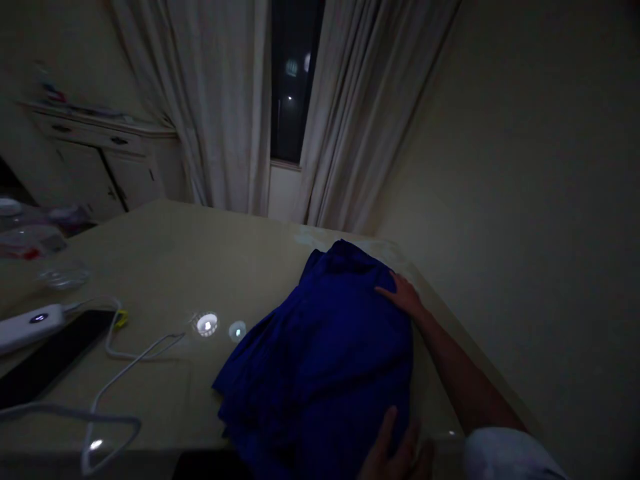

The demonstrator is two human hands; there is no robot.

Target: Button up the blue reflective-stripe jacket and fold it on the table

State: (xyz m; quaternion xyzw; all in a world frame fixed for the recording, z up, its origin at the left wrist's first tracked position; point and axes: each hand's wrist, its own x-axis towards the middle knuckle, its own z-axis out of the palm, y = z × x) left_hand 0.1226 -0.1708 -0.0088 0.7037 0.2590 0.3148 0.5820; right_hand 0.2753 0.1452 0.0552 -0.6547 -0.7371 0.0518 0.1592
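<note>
**Left hand** (pixel 395 448): at the lower frame edge, partly cut off, fingers spread against the near side of the cloth; no pinch visible.

**Right hand** (pixel 404 295): spread flat on the far right of the cloth, no pinch. Bare forearm runs in from the lower right, out of a white sleeve (pixel 507 455).

**Dark blue cloth** (pixel 320 360): one loose, rumpled heap between both hands, on the right part of the surface (pixel 150 280), a glossy cream top, just inside its right edge.

**Left of the cloth, nearest first:** thin white cable (pixel 113 421) looping across the surface; black flat slab, possibly a phone or tablet (pixel 50 357); white charger-like device with a small lit button (pixel 35 327), resting partly on the slab; small yellow clip (pixel 120 320) beside them.

**Farther left:** shallow clear glass dish (pixel 63 275); clear plastic items with a touch of red (pixel 30 240) at the surface's left edge.

**Background:** cream cabinet with drawers (pixel 95 160) beyond the surface, small objects on top; pale curtains (pixel 215 100) drawn either side of a dark window (pixel 295 80); plain cream wall (pixel 525 200) on the right.
</note>
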